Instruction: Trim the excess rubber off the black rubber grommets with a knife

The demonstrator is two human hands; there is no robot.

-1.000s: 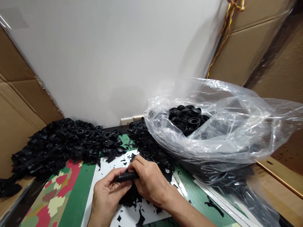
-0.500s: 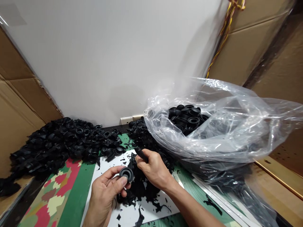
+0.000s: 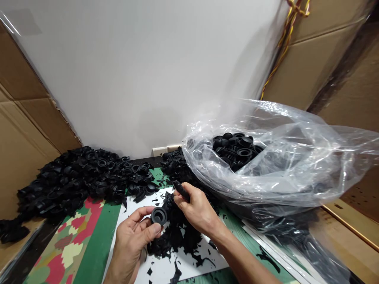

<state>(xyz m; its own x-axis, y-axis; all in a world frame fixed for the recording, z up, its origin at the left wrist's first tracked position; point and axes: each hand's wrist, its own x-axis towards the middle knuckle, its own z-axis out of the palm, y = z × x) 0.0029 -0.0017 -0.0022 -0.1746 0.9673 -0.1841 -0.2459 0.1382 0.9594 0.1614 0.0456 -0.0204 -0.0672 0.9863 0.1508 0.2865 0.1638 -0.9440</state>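
2 hands: left hand [image 3: 130, 244] has 1 rubber boot [image 3: 159, 216], right hand [image 3: 197, 209] has 1 black strip [image 3: 181, 191]. 1 plastic bag [image 3: 266, 165], boots inside too many to count. Left of bag: 1 heap of boots [image 3: 89, 177], 1 wall outlet [image 3: 161, 150]. Just below bag: 1 heap of scraps [image 3: 174, 240].

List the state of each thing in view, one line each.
Left hand: gripping the grommet between thumb and fingers
Black rubber bellows grommet: held, round opening facing up
Right hand: pinching the narrow black piece
Narrow black piece: held by one end
Clear plastic bag: open, filled with grommets
Loose grommet pile: heaped against the wall
Black rubber scraps: heaped on the white sheet
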